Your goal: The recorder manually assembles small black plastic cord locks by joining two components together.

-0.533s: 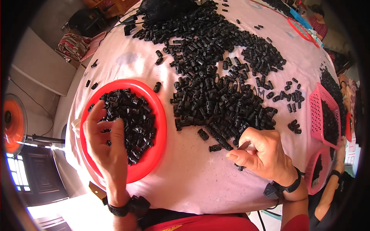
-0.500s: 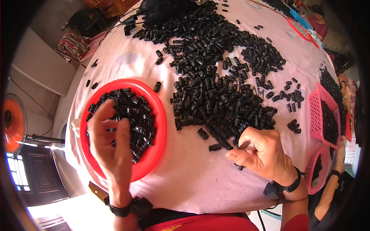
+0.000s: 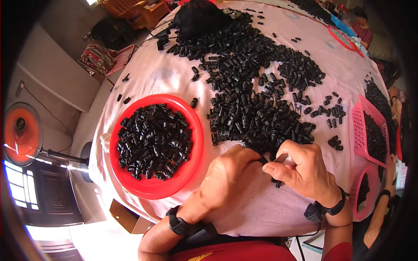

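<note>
both hands (image 3: 270,172) pinching black parts (image 3: 261,113), red bowl (image 3: 196,143) beside

The small black piece (image 3: 275,168) between both hands is mostly hidden by fingers, and the pink basket (image 3: 360,126) is cut off at the dark rim.

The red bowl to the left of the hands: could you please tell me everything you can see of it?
The red bowl is round and shallow, with a wide smooth rim, and looks like glossy plastic. It sits flat on the pink cloth near the table's left edge, beside the large heap of loose black parts. It holds a heap of small black plastic parts that covers most of its floor, leaving the rim bare. Neither hand touches it; the left hand lies just to its right.
</note>
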The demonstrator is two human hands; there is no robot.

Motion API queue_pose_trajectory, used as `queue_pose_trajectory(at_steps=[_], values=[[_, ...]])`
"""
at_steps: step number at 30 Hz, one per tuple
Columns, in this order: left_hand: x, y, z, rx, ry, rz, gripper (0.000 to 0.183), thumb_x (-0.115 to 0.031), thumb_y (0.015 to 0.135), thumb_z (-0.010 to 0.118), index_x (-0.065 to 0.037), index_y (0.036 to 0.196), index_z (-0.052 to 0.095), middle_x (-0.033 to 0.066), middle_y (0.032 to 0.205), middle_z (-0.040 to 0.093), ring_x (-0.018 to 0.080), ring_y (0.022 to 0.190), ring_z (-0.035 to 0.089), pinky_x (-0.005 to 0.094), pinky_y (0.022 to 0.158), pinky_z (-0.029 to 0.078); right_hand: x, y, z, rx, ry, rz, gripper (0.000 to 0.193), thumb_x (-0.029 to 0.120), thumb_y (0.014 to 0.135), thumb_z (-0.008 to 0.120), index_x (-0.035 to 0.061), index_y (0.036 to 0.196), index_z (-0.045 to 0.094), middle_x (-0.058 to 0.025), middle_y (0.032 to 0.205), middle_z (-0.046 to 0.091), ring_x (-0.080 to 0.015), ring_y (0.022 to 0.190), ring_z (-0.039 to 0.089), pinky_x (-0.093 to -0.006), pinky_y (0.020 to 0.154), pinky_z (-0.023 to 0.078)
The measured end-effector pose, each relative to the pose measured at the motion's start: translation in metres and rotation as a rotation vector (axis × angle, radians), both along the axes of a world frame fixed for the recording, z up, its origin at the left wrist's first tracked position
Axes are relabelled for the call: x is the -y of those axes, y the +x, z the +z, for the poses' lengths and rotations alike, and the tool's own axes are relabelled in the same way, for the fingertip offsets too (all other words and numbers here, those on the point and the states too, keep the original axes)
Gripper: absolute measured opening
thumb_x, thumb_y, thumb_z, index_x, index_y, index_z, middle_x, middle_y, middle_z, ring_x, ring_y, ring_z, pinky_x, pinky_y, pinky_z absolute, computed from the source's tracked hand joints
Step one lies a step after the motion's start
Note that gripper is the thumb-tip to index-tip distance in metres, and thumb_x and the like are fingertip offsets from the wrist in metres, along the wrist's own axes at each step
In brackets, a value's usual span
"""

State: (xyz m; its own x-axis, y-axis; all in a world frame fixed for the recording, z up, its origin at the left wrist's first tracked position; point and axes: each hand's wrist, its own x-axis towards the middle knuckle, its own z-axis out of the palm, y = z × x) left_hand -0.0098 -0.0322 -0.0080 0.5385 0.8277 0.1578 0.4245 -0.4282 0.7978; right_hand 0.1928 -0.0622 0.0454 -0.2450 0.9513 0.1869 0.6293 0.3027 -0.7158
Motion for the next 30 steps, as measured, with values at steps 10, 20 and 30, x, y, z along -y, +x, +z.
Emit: queue_pose_trajectory(at_steps=[10, 20, 30], values=[[-0.017, -0.012, 0.009, 0.946, -1.223, -0.075, 0.026, -0.026, 0.099, 0.057, -0.005, 0.114, 0.063, -0.0007, 0.09, 0.063, 0.0061, 0.076, 0.053, 0.0212, 0.07, 0.043, 0.001, -0.001, -0.006, 0.034, -0.003, 0.017, 0.047, 0.046, 0.077, 0.079, 0.0034, 0.08, 0.059, -0.0109, 0.065, 0.066, -0.0226, 0.052, 0.066, -0.0315, 0.046, 0.05], [-0.019, 0.009, 0.008, 0.975, -1.442, -0.134, 0.025, -0.024, 0.099, 0.057, -0.004, 0.112, 0.062, 0.0001, 0.096, 0.061, 0.0064, 0.081, 0.054, 0.0221, 0.076, 0.043, -0.011, 0.001, -0.022, -0.044, -0.049, 0.015, 0.044, 0.042, 0.075, 0.082, 0.0053, 0.078, 0.058, -0.0083, 0.068, 0.067, -0.02, 0.054, 0.066, -0.0288, 0.046, 0.051], [-0.021, 0.012, 0.001, 0.95, -1.509, -0.114, 0.023, -0.023, 0.1, 0.057, -0.008, 0.116, 0.061, -0.003, 0.097, 0.061, 0.0049, 0.081, 0.052, 0.0216, 0.077, 0.044, -0.016, 0.003, -0.027, -0.079, -0.005, -0.016, 0.043, 0.034, 0.074, 0.084, 0.0038, 0.092, 0.06, -0.0071, 0.073, 0.067, -0.0175, 0.058, 0.068, -0.0281, 0.047, 0.053]])
